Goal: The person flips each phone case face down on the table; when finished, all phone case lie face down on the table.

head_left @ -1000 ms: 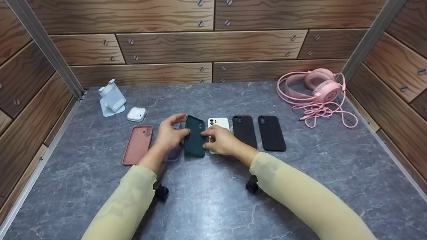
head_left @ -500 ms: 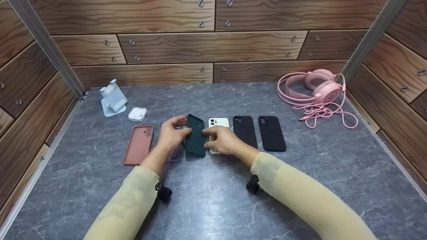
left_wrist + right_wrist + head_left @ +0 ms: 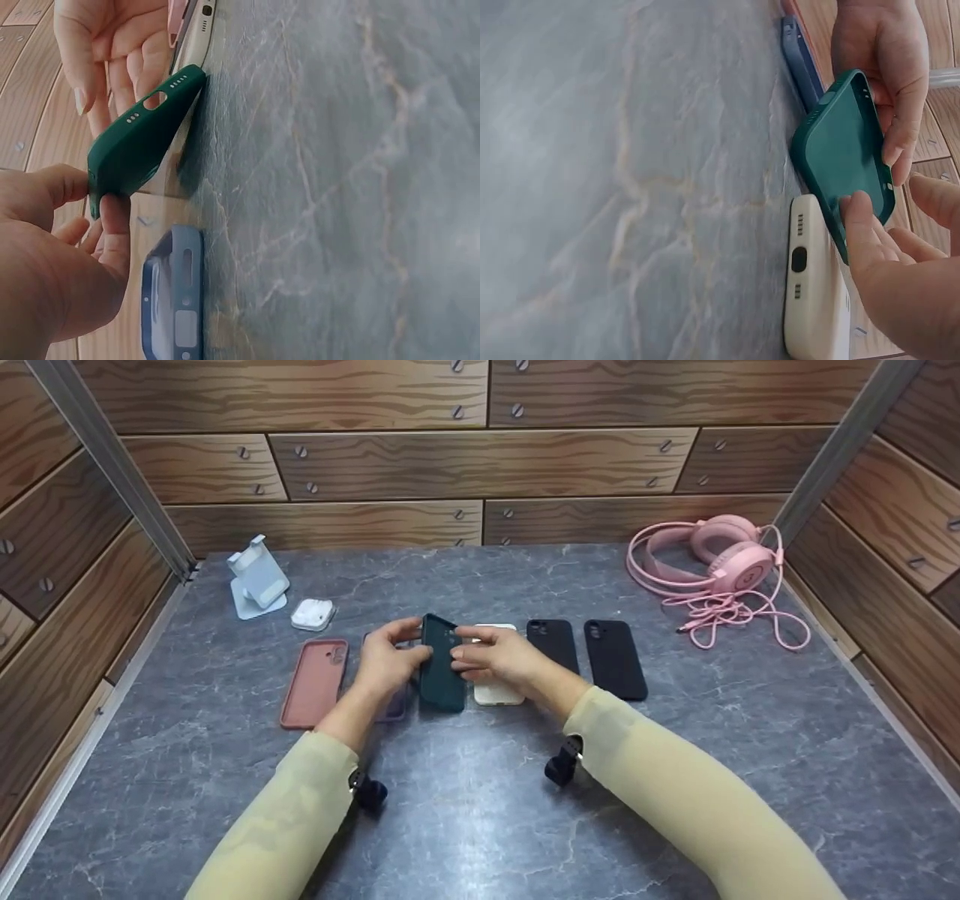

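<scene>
A dark green phone case (image 3: 441, 682) stands tilted in the middle of the row, its hollow inside towards the right. My left hand (image 3: 384, 664) pinches its raised left edge between thumb and fingers, as the left wrist view also shows at the case's corner (image 3: 142, 142). My right hand (image 3: 510, 661) reaches in from the right with fairly straight fingers; in the right wrist view its fingertips (image 3: 860, 206) lie over the inside of the case. Below that hand lies a white phone case (image 3: 499, 694), partly covered. Left of the green case, my left hand hides most of a bluish-purple phone case (image 3: 394, 708).
A pink phone case (image 3: 311, 686) lies at the row's left end; two black phone cases (image 3: 553, 641) lie at the right. Behind are a pale blue stand (image 3: 259, 581) and boxed white earphones (image 3: 312, 615). Pink headphones (image 3: 739, 566) with a coiled cable sit back right.
My right hand has loosened from the green case's right edge and moved slightly up, its fingers straighter. The left hand keeps its pinch, and the case is tilted a little more steeply.
</scene>
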### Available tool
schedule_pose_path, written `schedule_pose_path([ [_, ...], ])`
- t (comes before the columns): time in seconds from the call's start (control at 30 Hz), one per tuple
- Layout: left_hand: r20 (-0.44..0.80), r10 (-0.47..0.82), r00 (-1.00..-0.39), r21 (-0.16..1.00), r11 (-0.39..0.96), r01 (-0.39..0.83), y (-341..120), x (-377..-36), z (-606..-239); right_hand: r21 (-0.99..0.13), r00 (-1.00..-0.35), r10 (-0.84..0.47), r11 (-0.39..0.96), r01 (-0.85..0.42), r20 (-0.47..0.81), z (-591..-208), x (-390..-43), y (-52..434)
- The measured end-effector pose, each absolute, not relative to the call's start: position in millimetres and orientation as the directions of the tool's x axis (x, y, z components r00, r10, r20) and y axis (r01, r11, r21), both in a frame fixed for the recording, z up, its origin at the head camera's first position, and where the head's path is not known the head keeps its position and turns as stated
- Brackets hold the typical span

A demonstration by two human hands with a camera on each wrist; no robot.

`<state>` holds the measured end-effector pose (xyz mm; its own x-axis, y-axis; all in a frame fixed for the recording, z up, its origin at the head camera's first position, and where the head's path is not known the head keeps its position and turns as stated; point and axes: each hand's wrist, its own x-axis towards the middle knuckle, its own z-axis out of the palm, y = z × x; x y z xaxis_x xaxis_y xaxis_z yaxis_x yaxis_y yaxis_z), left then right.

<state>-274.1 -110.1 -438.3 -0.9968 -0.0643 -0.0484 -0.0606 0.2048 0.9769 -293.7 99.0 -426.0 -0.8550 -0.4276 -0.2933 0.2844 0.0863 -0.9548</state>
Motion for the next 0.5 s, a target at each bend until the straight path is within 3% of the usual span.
schedule_pose_path([
  [0.2, -0.074, 0.009, -0.997, 0.991, 0.112, -0.073, -112.0, -272.9, -434.7, -0.923, -0.825, -0.443, 0.018, 0.385, -0.352, -425.0, -296.8, 97.9],
  [0.5, -0.114, 0.132, -0.985, 0.989, -0.08, -0.125, -117.7, -272.5, -437.9, -0.907, -0.803, -0.473, -0.017, 0.42, -0.363, -425.0, -298.6, 102.6],
])
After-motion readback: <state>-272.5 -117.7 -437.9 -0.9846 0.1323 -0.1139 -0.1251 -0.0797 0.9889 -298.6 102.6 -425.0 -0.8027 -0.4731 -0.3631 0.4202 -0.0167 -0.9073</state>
